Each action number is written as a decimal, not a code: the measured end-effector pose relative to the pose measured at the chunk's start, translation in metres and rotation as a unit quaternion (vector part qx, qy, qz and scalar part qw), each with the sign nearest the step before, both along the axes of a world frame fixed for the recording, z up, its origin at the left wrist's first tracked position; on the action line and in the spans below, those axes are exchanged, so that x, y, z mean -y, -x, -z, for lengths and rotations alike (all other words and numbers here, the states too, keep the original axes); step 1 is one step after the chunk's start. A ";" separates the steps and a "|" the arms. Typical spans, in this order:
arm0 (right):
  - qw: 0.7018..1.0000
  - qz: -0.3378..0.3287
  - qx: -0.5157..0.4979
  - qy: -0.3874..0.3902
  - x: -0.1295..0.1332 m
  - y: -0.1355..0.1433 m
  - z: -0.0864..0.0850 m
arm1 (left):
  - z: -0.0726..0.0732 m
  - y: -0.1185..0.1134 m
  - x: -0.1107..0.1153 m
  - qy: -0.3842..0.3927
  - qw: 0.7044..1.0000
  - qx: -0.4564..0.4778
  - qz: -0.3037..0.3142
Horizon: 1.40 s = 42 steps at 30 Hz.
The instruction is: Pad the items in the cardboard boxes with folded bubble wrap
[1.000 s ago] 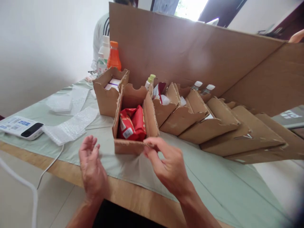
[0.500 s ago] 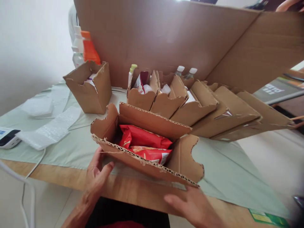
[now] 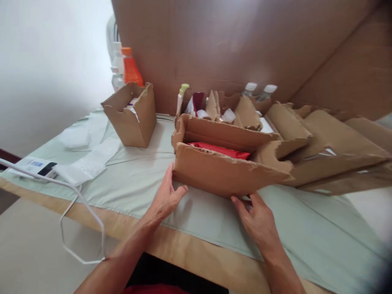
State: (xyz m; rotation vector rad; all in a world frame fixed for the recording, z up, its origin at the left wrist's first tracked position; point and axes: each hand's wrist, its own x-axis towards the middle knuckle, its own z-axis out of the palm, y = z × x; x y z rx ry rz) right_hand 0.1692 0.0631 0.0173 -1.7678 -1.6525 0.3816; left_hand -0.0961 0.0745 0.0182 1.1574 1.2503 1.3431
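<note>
A long open cardboard box (image 3: 226,171) stands near the middle of the table, close against a row of other cardboard boxes. Inside it, a red packet (image 3: 219,149) shows over the front wall. My left hand (image 3: 167,196) is at the box's lower left corner, thumb and fingers apart. At the bottom edge of the front wall, toward the right, is my right hand (image 3: 255,216), its thumb apart from fingers that are partly tucked under the box.
Behind are boxes (image 3: 288,122) and a tall cardboard panel (image 3: 214,49). On the left stand a smaller box (image 3: 134,122) and an orange bottle (image 3: 131,69), with bubble wrap (image 3: 88,161) and a white device (image 3: 33,167). A white cable (image 3: 88,208) hangs over the table edge.
The box with the red packet has moved back toward the row and now shows its front wall. Both hands have moved forward with it. The view has shifted left.
</note>
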 end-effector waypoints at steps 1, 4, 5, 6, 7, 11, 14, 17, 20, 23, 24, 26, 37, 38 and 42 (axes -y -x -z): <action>1.000 0.001 0.018 -0.004 0.007 -0.003 0.007 | 0.004 0.005 0.005 0.015 1.000 -0.004 -0.022; 0.999 0.032 0.033 -0.021 0.036 -0.009 0.017 | 0.016 0.030 0.031 0.045 0.995 -0.016 -0.084; 0.999 0.035 0.029 -0.013 0.045 -0.007 0.016 | 0.018 0.039 0.041 0.049 0.993 -0.022 -0.100; 0.999 0.027 0.023 -0.006 0.052 -0.002 0.013 | 0.020 0.048 0.051 0.050 0.991 -0.029 -0.117; 1.000 0.004 0.015 -0.004 0.056 0.007 0.007 | 0.021 0.055 0.061 0.050 0.989 -0.039 -0.132; 0.977 -0.208 -0.028 -0.045 0.041 0.078 -0.022 | 0.023 0.065 0.088 0.003 0.986 -0.113 -0.126; 0.932 -0.360 -0.037 -0.032 0.002 0.155 -0.040 | 0.026 0.057 0.098 -0.112 0.975 -0.184 -0.048; 0.899 -0.437 0.009 0.006 -0.045 0.238 -0.046 | 0.029 0.052 0.100 -0.191 0.956 -0.218 -0.031; 0.885 -0.451 0.107 0.038 -0.084 0.321 -0.044 | 0.031 0.052 0.098 -0.206 0.956 -0.200 -0.062; 0.878 -0.454 0.146 0.030 -0.105 0.395 -0.035 | 0.035 0.054 0.093 -0.235 0.951 -0.190 -0.067; 0.877 -0.455 0.154 0.026 -0.107 0.415 -0.031 | 0.037 0.054 0.092 -0.245 0.948 -0.188 -0.070; 0.874 -0.457 0.162 0.016 -0.107 0.445 -0.023 | 0.044 0.054 0.090 -0.252 0.947 -0.185 -0.073; 0.892 -0.448 0.031 -0.057 -0.088 0.397 -0.048 | 0.036 0.057 0.092 -0.221 0.966 -0.116 -0.073; 0.894 -0.443 -0.001 -0.071 -0.084 0.380 -0.056 | 0.033 0.061 0.093 -0.187 0.978 -0.068 -0.066; 0.876 -0.450 -0.108 -0.134 -0.054 0.292 -0.093 | 0.027 0.084 0.102 0.023 0.967 0.236 -0.097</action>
